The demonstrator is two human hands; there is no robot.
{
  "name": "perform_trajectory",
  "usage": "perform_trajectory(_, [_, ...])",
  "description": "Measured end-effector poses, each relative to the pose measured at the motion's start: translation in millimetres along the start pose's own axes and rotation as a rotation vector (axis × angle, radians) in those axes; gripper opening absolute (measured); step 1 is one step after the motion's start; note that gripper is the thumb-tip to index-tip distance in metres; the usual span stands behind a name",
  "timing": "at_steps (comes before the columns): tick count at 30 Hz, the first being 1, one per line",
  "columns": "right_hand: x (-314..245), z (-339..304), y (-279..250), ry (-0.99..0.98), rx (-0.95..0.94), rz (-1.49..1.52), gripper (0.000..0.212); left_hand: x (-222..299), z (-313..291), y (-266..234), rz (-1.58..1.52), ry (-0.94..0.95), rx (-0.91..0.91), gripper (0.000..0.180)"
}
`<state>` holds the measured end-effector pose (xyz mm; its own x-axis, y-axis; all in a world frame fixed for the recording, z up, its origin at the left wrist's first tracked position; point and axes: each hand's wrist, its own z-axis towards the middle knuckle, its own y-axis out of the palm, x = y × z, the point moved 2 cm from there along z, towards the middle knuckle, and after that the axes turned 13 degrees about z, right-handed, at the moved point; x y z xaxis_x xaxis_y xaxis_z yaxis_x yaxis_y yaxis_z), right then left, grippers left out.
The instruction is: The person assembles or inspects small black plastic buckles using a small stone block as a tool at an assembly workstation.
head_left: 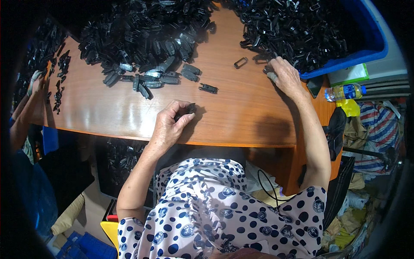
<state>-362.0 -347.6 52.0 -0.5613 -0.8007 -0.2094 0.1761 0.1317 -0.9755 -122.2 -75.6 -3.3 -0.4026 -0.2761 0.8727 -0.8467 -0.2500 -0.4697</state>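
My left hand (pixel 170 123) is above the table near its front edge, thumb and fingers pinching a small black plastic part (pixel 192 108). Much of that part is hidden by the fingers. Just beyond it lies a single narrow black plastic piece (pixel 208 88). At the right, my right hand (pixel 284 77) reaches to the edge of a heap of black plastic frames (pixel 293 30), its fingers bent and close together. What they grip, if anything, is hidden. A loose rectangular black frame (pixel 241 63) lies to the left of this hand.
A large heap of black oval casings (pixel 142 39) covers the table's (pixel 241 116) far left. At the far right stands a blue bin (pixel 379 47), with a water bottle (pixel 345 92) nearby. Another person's hand (pixel 36 82) works beside small black parts at the left.
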Motion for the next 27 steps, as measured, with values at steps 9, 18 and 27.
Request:
perform_trajectory(9, [-54, 39, 41, -0.289, 0.028, 0.016, 0.044, 4, -6, 10, -0.101, -0.017, 0.036, 0.024])
perform_trajectory(18, [-117, 21, 27, 0.263, -0.148, 1.278, 0.032, 11, -14, 6, -0.181, 0.104, 0.187, 0.026])
perform_trajectory(27, [-168, -23, 48, 0.145, -0.045, 2.181, 0.028, 19, -10, -2, 0.015, 0.306, 0.286, 0.026])
